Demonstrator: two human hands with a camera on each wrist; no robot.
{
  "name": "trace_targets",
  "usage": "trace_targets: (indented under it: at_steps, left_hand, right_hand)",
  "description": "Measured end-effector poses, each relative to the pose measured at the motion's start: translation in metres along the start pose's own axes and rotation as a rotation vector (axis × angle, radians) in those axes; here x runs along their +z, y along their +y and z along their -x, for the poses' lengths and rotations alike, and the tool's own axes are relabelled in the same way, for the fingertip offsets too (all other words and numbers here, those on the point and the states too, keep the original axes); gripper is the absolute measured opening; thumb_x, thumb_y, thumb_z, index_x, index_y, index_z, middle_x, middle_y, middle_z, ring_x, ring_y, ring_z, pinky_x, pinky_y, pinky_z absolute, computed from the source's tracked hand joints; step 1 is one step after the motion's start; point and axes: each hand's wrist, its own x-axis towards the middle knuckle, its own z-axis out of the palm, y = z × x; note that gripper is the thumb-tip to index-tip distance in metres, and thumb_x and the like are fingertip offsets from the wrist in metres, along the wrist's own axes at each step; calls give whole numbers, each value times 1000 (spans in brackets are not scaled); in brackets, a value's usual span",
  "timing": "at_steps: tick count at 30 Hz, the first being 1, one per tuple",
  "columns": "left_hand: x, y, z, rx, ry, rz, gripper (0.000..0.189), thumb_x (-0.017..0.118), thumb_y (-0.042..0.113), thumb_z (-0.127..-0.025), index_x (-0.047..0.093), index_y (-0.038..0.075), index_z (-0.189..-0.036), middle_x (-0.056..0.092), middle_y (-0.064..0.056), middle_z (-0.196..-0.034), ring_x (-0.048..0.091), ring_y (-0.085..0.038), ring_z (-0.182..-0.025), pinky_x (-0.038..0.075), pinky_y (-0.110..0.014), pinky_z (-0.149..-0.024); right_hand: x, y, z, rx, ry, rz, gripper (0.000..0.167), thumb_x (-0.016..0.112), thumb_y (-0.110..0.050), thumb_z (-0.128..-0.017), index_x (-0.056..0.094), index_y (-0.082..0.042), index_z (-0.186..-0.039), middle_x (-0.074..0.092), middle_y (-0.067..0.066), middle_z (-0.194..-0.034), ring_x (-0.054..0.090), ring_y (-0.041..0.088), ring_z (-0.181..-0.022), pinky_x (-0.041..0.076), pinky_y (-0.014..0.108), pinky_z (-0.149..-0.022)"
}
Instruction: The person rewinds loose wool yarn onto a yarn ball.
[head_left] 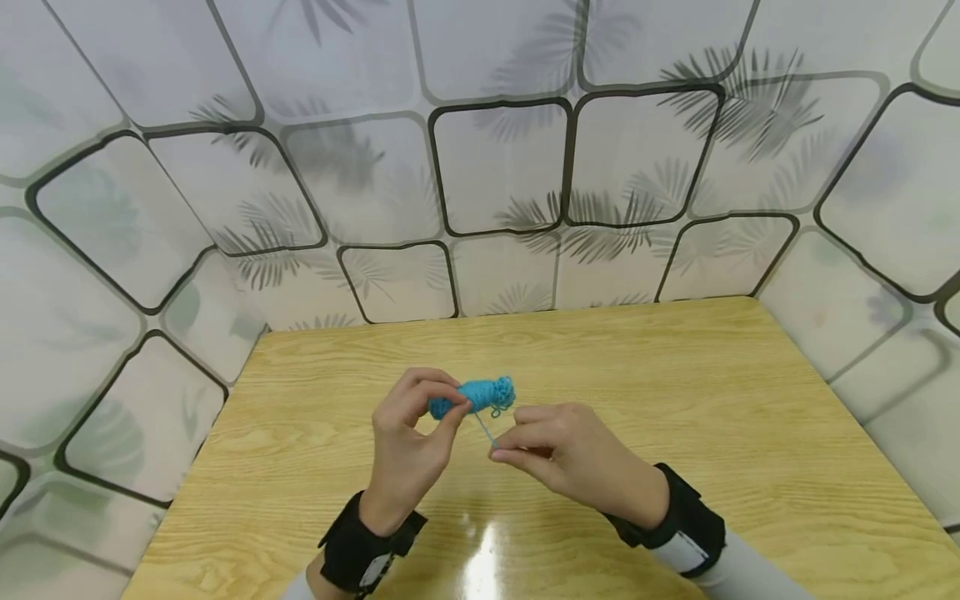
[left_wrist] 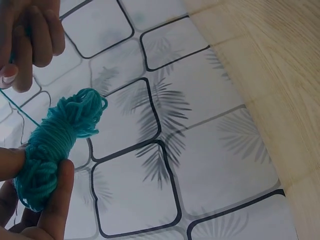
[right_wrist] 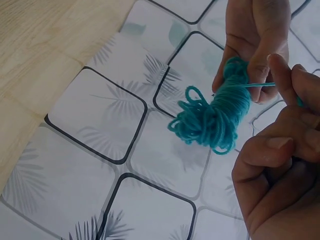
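A small skein of blue yarn point(head_left: 480, 395) is held above the table by my left hand point(head_left: 411, 433), whose thumb and fingers pinch one end of it. In the left wrist view the skein point(left_wrist: 52, 145) shows strands wound round its middle and loose loops at the far end. My right hand point(head_left: 566, 446) pinches a single strand point(head_left: 486, 429) of the yarn between thumb and forefinger, to the right of the skein and nearer to me. Taut and straight, that strand point(right_wrist: 261, 84) runs from the wound middle to the right fingers in the right wrist view.
Below the hands lies a wooden table point(head_left: 637, 358) with a glossy light patch near its front. Patterned wall covering point(head_left: 502, 167) with dark outlines and leaf prints stands behind it and on both sides. Each wrist wears a black strap point(head_left: 686, 525).
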Motion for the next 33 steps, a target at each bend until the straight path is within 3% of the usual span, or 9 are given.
trace_targets:
  at_steps: [4, 9, 15, 25, 33]
  left_hand:
    - [0, -2, 1, -5, -33, -52, 22, 76, -12, -87, 68, 5, -100, 62, -14, -111, 60, -24, -102, 52, -24, -88]
    - [0, -3, -1, -21, -72, -96, 21, 79, -7, -87, 68, 10, -94, 64, -8, -106, 62, -20, -95, 50, -24, -79]
    - [-1, -1, -1, -55, -176, -52, 24, 79, -6, -87, 67, 14, -92, 65, -4, -104, 62, -16, -91, 50, -25, -75]
    - [-5, 13, -1, -229, -401, 305, 15, 77, 0, -91, 69, 13, -94, 67, -7, -106, 67, -21, -94, 63, -36, -72]
    - [-12, 18, -7, -284, -404, 465, 17, 75, -7, -91, 69, 8, -96, 65, -15, -107, 65, -23, -97, 63, -41, -70]
  right_hand:
    - [-5, -1, -1, -26, 15, 16, 9, 77, -10, -94, 81, -17, -98, 54, -11, -72, 38, -8, -56, 34, 8, -51]
    - [-9, 0, -2, -40, 29, 41, 9, 77, -9, -93, 81, -16, -97, 53, -10, -71, 36, -8, -55, 31, 8, -49]
    - [-17, 4, -3, -47, 43, 37, 10, 78, -7, -92, 80, -15, -97, 53, -9, -73, 34, -6, -56, 32, 9, -50]
    - [-23, 16, -3, 7, 71, -16, 17, 81, -3, -88, 82, -16, -99, 52, -10, -72, 38, -3, -58, 32, 11, -51]
    - [-19, 22, -1, 78, 44, -121, 18, 80, -3, -89, 83, -18, -100, 55, -14, -74, 42, -1, -60, 36, 16, -51]
